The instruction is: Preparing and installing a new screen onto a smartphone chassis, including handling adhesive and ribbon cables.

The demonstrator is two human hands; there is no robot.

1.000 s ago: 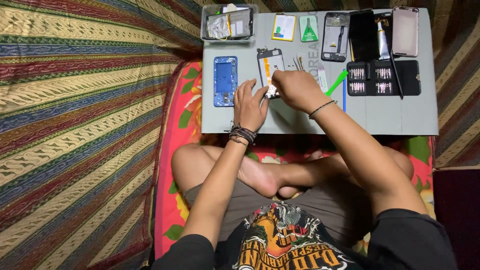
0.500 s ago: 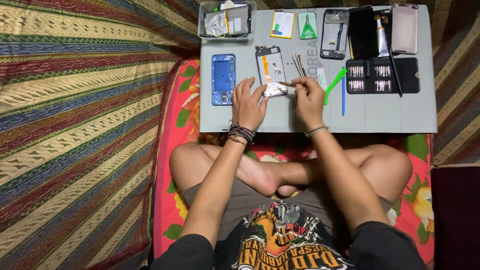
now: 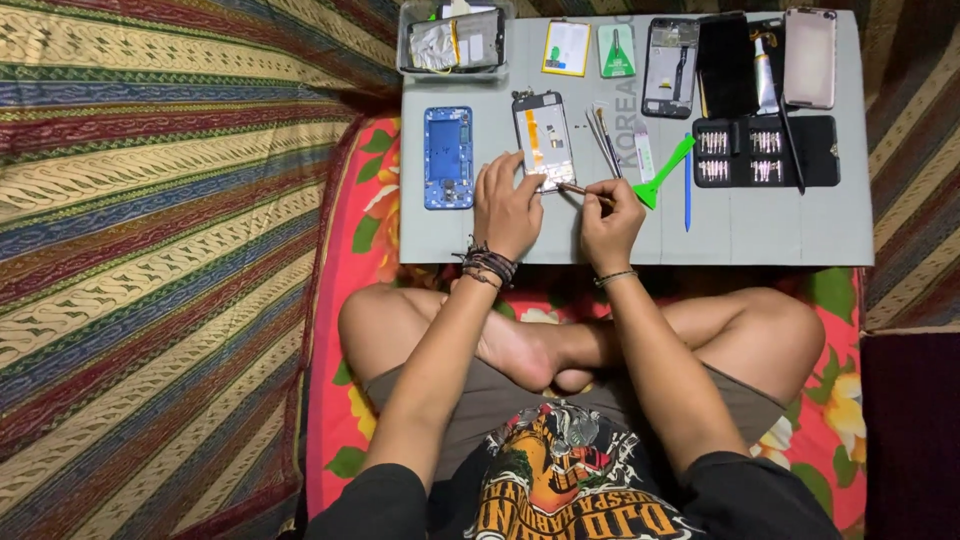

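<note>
Your opened phone [image 3: 544,138] lies flat on the grey bench [image 3: 760,225], its back off, showing an orange strip down its pale inside and a dark rim all round. Its long side runs straight away from you, top end pointing to the far edge of the bench. Your left hand [image 3: 508,207] presses down on the phone's near end, fingers spread flat, gripping nothing. Your right hand [image 3: 612,222], just right of the phone, is pinched closed around a thin tool [image 3: 578,189] whose tip points left and touches the phone's near right corner. A blue phone frame [image 3: 448,156] lies just left of the phone, parallel to it. A green pry tool [image 3: 664,172] sits right of the phone.
</note>
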